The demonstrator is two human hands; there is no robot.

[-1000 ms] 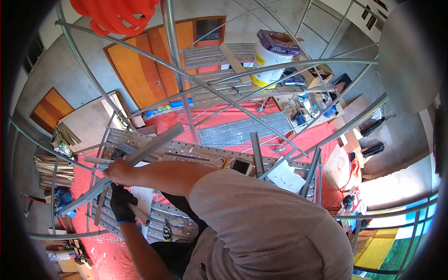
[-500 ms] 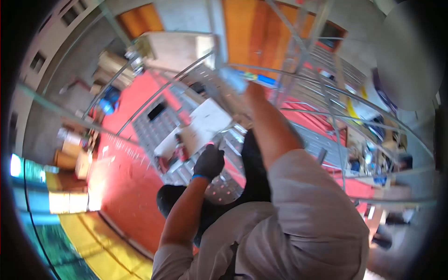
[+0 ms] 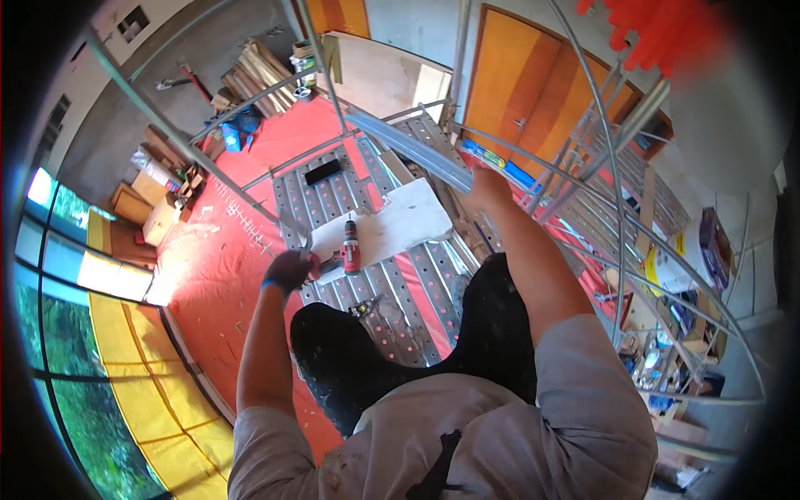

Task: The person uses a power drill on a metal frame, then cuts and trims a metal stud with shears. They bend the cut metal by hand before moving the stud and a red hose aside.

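My right hand, bare, is closed around the near end of a grey metal channel that points away to the upper left. My left hand, in a dark glove, is closed on red-handled snips at the left edge of the platform, with metal blades pointing up. Just right of it, a red cordless drill lies beside a white board. The board rests on the perforated metal platform in front of my knees.
Scaffold tubes frame the platform. A dark rectangular object lies on its far part. Red sheeting covers the floor below. Orange doors stand behind, and a blurred red thing hangs at upper right. A cluttered shelf is on the right.
My left hand has moved left with the snips, away from the board. My right hand now shows the metal channel clearly, where it was blurred. The view has turned and become sharper.
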